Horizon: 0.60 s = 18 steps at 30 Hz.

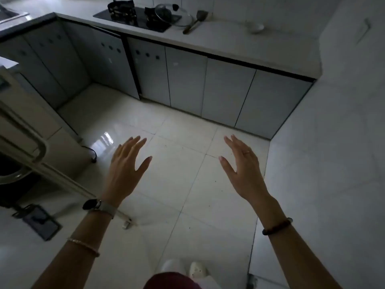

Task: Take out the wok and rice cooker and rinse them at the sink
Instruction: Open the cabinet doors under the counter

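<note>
My left hand (126, 165) and my right hand (242, 167) are stretched out in front of me over the tiled floor, fingers apart, holding nothing. A row of grey cabinet doors (187, 84) runs under the white countertop (229, 42), all shut except one door (110, 59) that stands ajar. The sink (10, 15) shows only as a metal edge at the far top left. No wok or rice cooker is in sight.
A black gas hob (137, 16) with a glass lid (173, 14), a spatula (195, 20) and a white ladle (255, 27) lie on the counter. A beige appliance (25, 130) stands at the left. A white wall (333, 142) closes the right.
</note>
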Each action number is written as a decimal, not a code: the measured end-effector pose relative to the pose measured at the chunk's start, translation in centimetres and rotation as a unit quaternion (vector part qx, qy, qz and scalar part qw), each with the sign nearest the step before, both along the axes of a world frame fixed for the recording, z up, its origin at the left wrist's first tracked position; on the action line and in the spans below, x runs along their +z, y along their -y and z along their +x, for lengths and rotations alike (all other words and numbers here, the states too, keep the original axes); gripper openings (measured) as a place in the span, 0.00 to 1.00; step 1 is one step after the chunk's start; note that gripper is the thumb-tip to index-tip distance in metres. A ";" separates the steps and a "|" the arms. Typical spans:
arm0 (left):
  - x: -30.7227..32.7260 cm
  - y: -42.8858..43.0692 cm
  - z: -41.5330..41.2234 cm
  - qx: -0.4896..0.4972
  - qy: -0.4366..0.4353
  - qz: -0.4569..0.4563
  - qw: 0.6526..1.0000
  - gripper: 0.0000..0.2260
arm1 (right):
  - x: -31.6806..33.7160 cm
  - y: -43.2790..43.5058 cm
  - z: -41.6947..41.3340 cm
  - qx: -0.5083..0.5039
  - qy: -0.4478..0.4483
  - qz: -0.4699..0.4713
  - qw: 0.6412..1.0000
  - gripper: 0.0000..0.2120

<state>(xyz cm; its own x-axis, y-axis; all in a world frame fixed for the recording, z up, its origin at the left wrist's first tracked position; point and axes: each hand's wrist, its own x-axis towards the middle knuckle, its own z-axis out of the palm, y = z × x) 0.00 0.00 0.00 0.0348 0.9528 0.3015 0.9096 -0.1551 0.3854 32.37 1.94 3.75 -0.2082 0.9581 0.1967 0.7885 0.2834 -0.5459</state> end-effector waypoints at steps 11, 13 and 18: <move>-1.4 -5.9 -0.1 0.010 0.013 -0.007 1.000 0.24 | -2.4 -5.1 -0.4 -0.006 0.014 -0.035 0.999 0.25; -1.6 -8.3 -0.2 0.006 0.023 -0.010 1.000 0.24 | -2.7 -7.0 -0.7 -0.013 0.014 -0.038 0.999 0.26; -2.3 -15.4 -1.3 -0.003 0.037 -0.007 0.999 0.23 | -2.9 -13.1 -2.5 -0.033 0.016 -0.038 0.999 0.25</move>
<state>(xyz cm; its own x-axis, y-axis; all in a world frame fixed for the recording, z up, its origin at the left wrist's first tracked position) -1.27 15.42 -2.29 0.0190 0.9569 0.2899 0.8777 -0.1549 0.4535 29.91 15.09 0.86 -0.1497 0.9816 0.1182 0.8209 0.1900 -0.5385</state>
